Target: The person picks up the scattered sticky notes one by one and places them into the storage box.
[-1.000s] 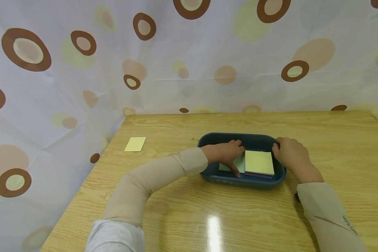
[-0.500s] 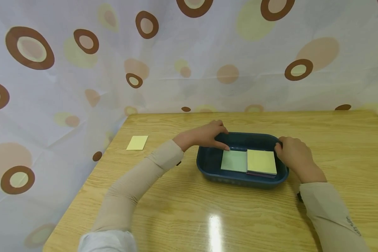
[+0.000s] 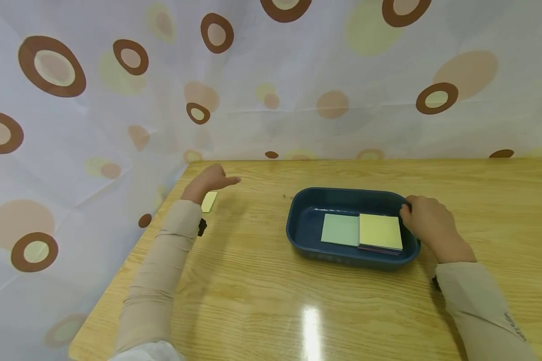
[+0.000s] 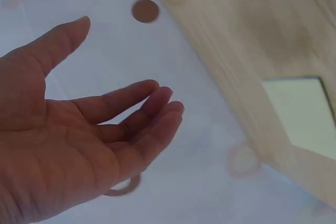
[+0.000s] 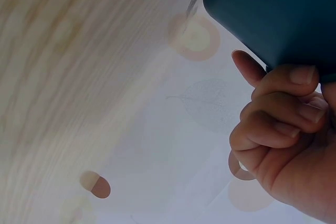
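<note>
A dark blue plastic basin [image 3: 313, 200] stands on the wooden table. Inside it lie a pale green sticky-note pad [image 3: 340, 229] and, to its right, a stack of pads with a yellow one on top [image 3: 380, 231]. My right hand [image 3: 433, 223] grips the basin's right rim, fingers curled at the edge in the right wrist view. At the far left, my left hand [image 3: 211, 181] hovers over a pale yellow sticky-note pad [image 3: 210, 202], partly hiding it. Nothing is in that hand; its fingers [image 4: 121, 103] are loosely bent, apart from the pad [image 4: 304, 111].
The wooden table [image 3: 253, 281] reaches back to a white curtain [image 3: 271, 85] patterned with brown and yellow circles. The curtain also runs along the table's left edge. A bright reflection lies on the table's front part.
My left hand has come out of the basin and swung left to the lone yellow pad, uncovering the green pad. My right hand has stayed on the basin's rim.
</note>
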Demonstrator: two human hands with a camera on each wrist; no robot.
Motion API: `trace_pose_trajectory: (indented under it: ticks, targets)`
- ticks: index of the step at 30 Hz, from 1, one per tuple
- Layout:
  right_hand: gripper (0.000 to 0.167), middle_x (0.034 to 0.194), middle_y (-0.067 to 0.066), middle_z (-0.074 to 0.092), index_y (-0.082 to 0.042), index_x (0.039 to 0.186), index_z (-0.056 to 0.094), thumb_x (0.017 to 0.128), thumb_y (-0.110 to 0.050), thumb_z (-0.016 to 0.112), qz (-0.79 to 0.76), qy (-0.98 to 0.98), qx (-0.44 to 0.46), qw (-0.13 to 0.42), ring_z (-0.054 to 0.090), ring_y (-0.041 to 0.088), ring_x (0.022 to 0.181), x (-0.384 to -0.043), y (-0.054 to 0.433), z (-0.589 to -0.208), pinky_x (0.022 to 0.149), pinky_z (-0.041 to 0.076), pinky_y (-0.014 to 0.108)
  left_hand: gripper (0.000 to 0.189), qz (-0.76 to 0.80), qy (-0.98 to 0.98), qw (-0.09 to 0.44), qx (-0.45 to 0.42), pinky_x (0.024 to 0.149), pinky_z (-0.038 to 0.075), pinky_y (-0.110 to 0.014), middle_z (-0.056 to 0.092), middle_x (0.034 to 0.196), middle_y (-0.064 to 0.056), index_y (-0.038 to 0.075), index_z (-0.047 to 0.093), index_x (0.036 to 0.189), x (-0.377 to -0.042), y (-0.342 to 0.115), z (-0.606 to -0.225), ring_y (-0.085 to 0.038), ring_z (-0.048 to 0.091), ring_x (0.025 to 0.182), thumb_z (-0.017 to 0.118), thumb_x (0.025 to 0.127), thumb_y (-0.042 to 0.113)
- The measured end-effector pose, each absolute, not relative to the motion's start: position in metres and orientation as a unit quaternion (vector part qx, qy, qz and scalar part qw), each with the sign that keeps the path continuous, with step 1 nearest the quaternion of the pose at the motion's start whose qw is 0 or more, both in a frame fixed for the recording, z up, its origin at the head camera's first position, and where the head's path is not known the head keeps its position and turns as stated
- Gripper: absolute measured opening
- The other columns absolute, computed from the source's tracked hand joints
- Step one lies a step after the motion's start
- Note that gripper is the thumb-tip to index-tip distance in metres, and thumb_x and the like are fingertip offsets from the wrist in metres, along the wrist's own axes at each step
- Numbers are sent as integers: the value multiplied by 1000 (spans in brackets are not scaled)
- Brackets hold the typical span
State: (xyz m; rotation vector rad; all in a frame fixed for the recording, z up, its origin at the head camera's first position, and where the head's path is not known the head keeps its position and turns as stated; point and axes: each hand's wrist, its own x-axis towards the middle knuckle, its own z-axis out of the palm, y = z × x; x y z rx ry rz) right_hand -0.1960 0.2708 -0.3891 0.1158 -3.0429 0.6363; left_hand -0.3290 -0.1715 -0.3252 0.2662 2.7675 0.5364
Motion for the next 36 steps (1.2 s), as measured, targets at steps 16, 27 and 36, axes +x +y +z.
trace_pose_trajectory:
  ticks: [16,27,36]
  targets:
    - [43,91,35,59,21,124,47,96,-11,42,212,-976,42,19,46,23,53,-196,270,-391,46,36,33,83,139,961,210,-116,105,30,-59,13,148,-41,-12,37,141,-355,-244,-395,-54,14,137,65,88,46]
    - [42,95,37,59,21,124,48,96,-10,42,207,-977,37,27,47,24,53,-197,269,-390,45,36,33,71,150,964,199,-89,105,30,-58,27,146,-36,-12,41,136,-347,-242,-388,-53,23,134,60,92,40]
    - [40,99,38,58,20,122,48,96,-10,43,203,-978,36,22,51,28,57,-198,272,-390,46,39,35,64,155,963,209,-71,106,27,-59,31,146,-33,-13,48,130,-348,-245,-385,-53,26,133,57,94,40]
